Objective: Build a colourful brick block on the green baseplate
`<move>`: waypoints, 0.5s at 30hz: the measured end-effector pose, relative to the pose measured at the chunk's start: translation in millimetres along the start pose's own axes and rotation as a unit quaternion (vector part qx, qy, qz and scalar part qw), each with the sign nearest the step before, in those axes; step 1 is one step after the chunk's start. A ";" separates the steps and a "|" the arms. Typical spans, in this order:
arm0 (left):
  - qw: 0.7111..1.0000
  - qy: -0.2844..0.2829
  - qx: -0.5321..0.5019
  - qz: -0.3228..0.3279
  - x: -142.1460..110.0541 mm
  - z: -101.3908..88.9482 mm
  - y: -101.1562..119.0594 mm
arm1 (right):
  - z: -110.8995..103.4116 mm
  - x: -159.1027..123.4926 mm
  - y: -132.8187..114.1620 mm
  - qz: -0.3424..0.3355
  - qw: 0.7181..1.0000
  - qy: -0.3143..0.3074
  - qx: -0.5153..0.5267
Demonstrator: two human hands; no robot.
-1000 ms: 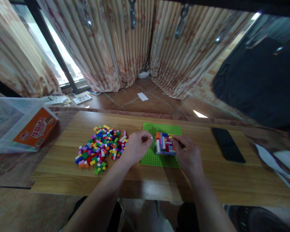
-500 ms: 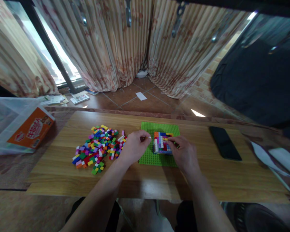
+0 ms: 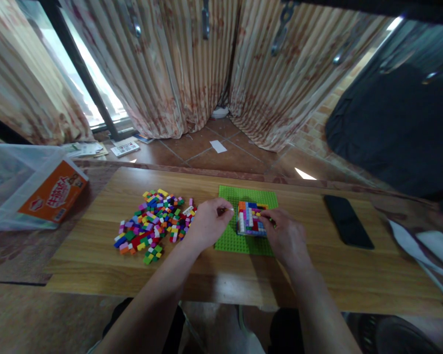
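Observation:
My left hand [image 3: 211,223] is closed in a pinch at the left side of the green baseplate [image 3: 227,241], with a small white toy brick [image 3: 232,210] at its fingertips. On the baseplate stands a block of stacked multicoloured bricks [image 3: 248,221], its top made of white, orange, blue, purple and red pieces. My right hand [image 3: 286,233] reaches over the right part of this block. Its thumb and forefinger are closed at a small yellow brick on the block's top, and the hand hides the block's right side.
A loose pile of coloured bricks [image 3: 151,221] lies left of my left hand on the wooden table [image 3: 221,282]. A black phone [image 3: 347,221] lies to the right. A clear plastic box [image 3: 29,152] with an orange label stands at the far left. White papers [image 3: 428,246] lie at the right.
The whole view has shifted slightly, with the scene sitting a little further right. Both hands keep nearly the same pose beside and over the brick block.

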State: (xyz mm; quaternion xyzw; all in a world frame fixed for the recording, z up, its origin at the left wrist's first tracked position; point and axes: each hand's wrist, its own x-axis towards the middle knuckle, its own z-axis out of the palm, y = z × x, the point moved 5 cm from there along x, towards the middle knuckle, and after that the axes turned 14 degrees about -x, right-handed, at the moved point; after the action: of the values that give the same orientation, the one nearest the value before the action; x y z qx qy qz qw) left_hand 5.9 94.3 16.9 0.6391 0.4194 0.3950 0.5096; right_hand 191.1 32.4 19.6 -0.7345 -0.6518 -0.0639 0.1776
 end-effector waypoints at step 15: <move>1.000 -0.004 -0.001 0.001 -1.2 0.9 1.1 | -1.3 1.7 -3.1 0.014 1.000 0.025 0.008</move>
State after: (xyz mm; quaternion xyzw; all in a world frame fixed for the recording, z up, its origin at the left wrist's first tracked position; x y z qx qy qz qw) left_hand 6.5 92.8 17.7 0.6404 0.4167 0.3935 0.5112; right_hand 188.5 33.8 21.9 -0.7400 -0.6376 -0.0749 0.2008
